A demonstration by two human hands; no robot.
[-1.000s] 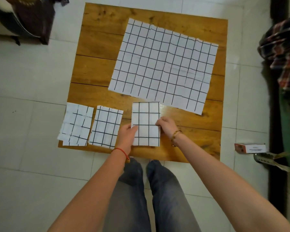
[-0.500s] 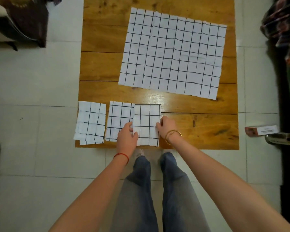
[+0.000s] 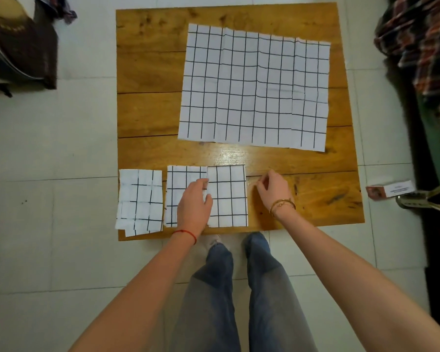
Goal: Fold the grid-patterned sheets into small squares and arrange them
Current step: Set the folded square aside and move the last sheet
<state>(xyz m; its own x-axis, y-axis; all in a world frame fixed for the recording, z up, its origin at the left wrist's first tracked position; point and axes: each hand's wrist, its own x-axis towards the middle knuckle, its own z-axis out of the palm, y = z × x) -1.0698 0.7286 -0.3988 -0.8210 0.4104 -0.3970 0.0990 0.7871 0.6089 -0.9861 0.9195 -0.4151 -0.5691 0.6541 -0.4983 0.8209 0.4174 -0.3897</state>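
head cam: left hand (image 3: 194,205) lies flat, gripping nothing, pinning the newest folded square (image 3: 228,196) against its neighbour (image 3: 182,180) to line up the row; right hand (image 3: 273,190) loose, empty, beside it.

Single head view, worn, looked steeply down from standing height over the table (image 3: 148,115); near edge sat low-centre, far edge near the top. Both forearms entered from the bottom, legs (image 3: 239,295) straight below. Floor (image 3: 48,148) filled both sides. No second view to overlap
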